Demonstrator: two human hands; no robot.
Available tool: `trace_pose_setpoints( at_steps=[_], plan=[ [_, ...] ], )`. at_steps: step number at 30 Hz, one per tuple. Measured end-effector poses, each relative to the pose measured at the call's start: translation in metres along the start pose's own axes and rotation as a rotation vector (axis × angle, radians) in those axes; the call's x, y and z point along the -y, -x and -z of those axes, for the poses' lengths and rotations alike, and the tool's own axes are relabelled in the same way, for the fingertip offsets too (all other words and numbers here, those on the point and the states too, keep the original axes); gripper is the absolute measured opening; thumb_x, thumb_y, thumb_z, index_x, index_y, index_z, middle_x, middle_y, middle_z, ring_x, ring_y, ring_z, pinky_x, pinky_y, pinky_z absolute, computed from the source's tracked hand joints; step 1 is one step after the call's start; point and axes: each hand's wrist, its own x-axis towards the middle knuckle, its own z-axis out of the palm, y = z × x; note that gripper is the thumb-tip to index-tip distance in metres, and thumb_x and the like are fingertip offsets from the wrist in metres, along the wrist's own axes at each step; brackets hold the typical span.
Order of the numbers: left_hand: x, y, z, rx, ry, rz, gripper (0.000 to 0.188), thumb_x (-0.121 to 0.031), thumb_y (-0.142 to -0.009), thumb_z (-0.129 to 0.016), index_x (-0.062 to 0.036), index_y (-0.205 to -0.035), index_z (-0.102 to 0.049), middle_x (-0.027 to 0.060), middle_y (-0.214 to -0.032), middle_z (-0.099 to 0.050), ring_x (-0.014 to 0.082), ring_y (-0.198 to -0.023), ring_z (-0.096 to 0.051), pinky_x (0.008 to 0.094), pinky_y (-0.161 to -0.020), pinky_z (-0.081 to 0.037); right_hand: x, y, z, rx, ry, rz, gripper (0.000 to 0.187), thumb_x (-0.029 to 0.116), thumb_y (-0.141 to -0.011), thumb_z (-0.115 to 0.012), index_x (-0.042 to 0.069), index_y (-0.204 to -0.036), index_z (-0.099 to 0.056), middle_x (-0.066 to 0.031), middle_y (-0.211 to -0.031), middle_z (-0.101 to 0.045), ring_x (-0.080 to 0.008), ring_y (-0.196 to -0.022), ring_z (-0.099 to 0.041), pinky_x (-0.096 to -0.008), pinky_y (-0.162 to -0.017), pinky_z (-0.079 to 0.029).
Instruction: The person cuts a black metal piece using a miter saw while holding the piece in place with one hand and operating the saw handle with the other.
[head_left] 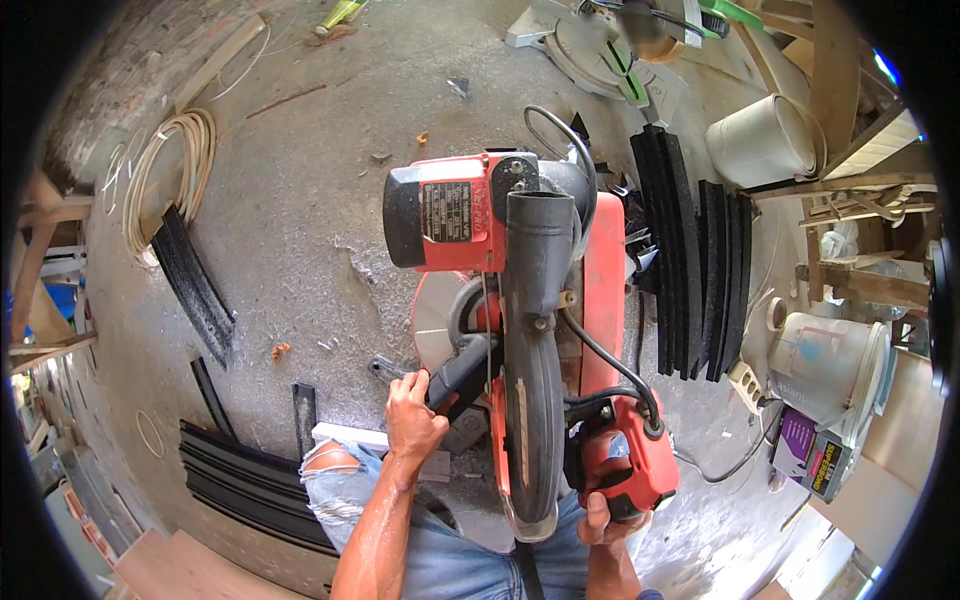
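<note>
A red and black miter saw (540, 400) stands right in front of me, its blade guard and dust spout facing up. My right hand (603, 522) is closed around the lower end of the saw's red handle (632, 455). To the left of the blade guard, my left hand (412, 415) is closed, fingers bent, on the end of a short black strip (463, 378) at the saw's fence. The strip's far end is hidden by the saw. The silver turntable (433, 318) shows partly beyond it.
Long black molding strips (672, 250) lie at the right, more strips (250, 485) at the lower left, and one strip (190, 280) beside a coiled hose (170, 180). Buckets (830, 365) and a power strip (745, 385) stand right. Another saw (600, 60) is farther off. Dust covers the floor.
</note>
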Motion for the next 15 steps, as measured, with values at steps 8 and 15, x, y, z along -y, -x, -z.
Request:
trace_pose_setpoints(
  at_steps=[8,15],
  plan=[
    [0.001,0.001,-0.001,-0.015,-0.001,-0.021,0.044,-0.015,-0.072,-0.076,0.0052,-0.109,-0.061,0.0193,-0.103,-0.062,0.0398,-0.097,-0.056,0.0458,-0.083,-0.047,-0.01,-0.004,-0.002,-0.088,0.171,0.13,0.065,0.02,-0.079,-0.066,-0.008,-0.131,-0.039,-0.0266,-0.11,-0.056,-0.0362,-0.085,-0.061,-0.0436,-0.075,-0.049],
    [0.001,-0.001,0.001,-0.007,0.016,0.007,0.033,-0.022,-0.074,-0.077,0.0042,-0.09,-0.063,0.0214,-0.091,-0.062,0.0433,-0.09,-0.06,0.0497,-0.079,-0.048,0.026,-0.046,-0.014,-0.216,0.054,0.345,0.042,0.016,-0.083,-0.066,-0.008,-0.115,-0.054,-0.0156,-0.091,-0.058,-0.0243,-0.072,-0.053,-0.0365,-0.064,-0.044]
  ],
)
